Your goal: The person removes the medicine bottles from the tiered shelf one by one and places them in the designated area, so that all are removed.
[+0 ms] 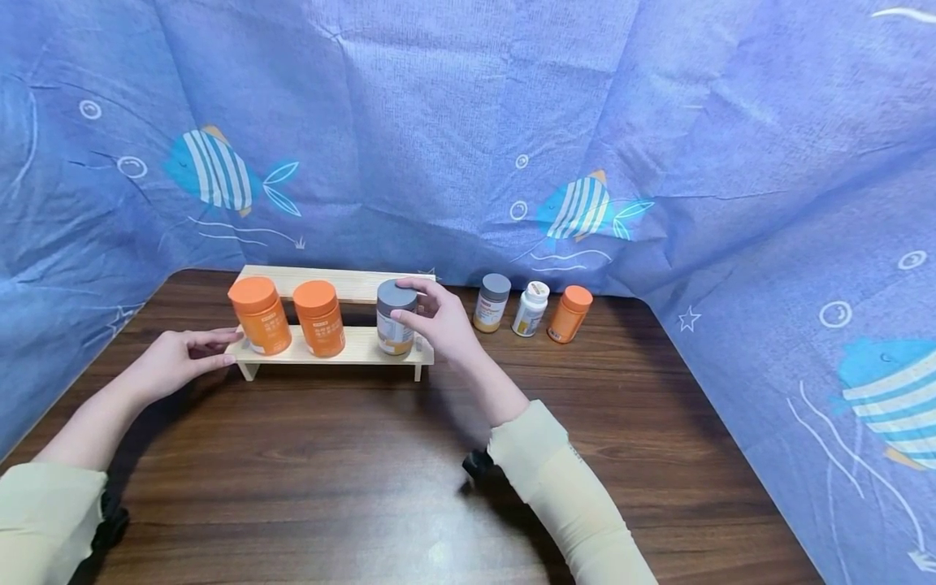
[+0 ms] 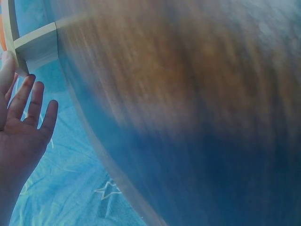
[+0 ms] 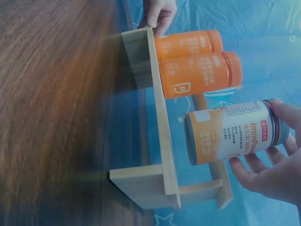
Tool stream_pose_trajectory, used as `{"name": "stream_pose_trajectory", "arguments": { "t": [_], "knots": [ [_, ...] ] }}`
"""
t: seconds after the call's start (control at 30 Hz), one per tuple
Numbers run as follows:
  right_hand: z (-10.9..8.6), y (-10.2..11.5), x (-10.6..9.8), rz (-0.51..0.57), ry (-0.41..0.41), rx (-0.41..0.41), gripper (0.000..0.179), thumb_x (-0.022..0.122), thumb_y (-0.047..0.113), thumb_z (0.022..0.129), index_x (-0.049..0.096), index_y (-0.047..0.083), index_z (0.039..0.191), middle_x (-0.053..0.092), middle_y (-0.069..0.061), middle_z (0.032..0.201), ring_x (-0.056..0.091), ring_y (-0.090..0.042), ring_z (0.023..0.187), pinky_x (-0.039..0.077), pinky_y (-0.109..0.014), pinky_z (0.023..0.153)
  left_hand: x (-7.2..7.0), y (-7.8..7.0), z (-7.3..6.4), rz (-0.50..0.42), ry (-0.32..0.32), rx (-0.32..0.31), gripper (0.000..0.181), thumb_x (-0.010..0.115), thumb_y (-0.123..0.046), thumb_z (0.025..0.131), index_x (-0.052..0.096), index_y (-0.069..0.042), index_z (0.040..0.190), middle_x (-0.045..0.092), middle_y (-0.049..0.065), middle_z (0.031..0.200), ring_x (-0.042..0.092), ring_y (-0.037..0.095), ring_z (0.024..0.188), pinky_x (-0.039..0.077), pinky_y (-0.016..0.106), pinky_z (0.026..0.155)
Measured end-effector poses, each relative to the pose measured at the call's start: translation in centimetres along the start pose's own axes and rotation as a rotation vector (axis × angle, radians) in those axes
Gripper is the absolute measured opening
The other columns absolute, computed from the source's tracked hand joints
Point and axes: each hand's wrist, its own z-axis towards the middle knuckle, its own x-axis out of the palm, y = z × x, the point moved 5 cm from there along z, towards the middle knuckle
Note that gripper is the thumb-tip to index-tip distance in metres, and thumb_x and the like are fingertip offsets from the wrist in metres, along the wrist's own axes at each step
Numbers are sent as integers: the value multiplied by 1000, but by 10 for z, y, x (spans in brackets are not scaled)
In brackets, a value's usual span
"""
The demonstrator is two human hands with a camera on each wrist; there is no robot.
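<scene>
A two-tier wooden rack [image 1: 360, 345] stands at the back left of the table. My left hand [image 1: 171, 363] pinches the left end of its lower tier between thumb and fingers. Two orange supplement bottles [image 1: 265, 323] stand side by side on that tier's left half. With my right hand [image 1: 448, 327] I hold a grey-lidded supplement bottle [image 1: 397, 321] near its lid, thumb on one side and fingers on the other. In the right wrist view this bottle [image 3: 230, 132] has a gap between its base and the lower tier, near the right end.
Right of the rack stand another grey-lidded bottle [image 1: 491, 303], a small white bottle [image 1: 530, 309] and an orange bottle [image 1: 569, 314] in a row. A blue fish-print cloth [image 1: 439, 146] hangs behind and beside the brown wooden table [image 1: 351, 471].
</scene>
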Motion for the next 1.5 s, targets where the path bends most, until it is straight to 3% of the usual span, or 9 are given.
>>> {"name": "stream_pose_trajectory", "arguments": {
  "t": [0.13,0.47,0.8,0.93,1.13,1.5],
  "knots": [
    [-2,3,-8,-28,-8,-26,45,70,5,84,56,3,127,59,-16,126,60,-31,108,48,-30,87,0,1,1,-9,-2,6,44,71,-24,85,63,0,121,61,26,118,47,-18,80,42,11,64],
    [1,-21,-35,-33,-51,-19,46,76,11,80,61,12,124,64,-8,120,61,-23,106,49,-30,84,0,2,0,3,-2,30,42,72,-22,85,64,0,120,63,26,116,49,-15,78,42,11,64],
    [-8,-28,-65,-101,-81,23,43,77,19,79,63,22,120,65,-2,115,60,-21,105,50,-36,83,1,3,1,11,10,-2,45,71,-25,85,63,-1,121,62,26,117,46,-17,80,46,17,65],
    [-11,-35,-75,-114,-101,32,43,77,18,79,63,21,120,65,-3,113,60,-21,103,49,-33,80,1,4,2,9,9,-6,45,71,-26,85,63,-1,121,61,26,118,46,-17,80,47,19,66],
    [-15,-46,-89,-123,-124,53,44,78,17,78,64,19,120,61,1,123,58,-20,112,49,-37,88,1,3,2,6,6,2,44,71,-25,85,63,-1,121,61,26,118,45,-18,81,46,18,67],
    [-22,-65,-113,-138,-135,50,45,79,16,77,64,16,120,61,1,125,57,-22,104,47,-33,85,1,2,1,-2,-6,27,43,72,-23,85,64,0,120,62,26,117,47,-18,81,44,14,66]
  ]
}}
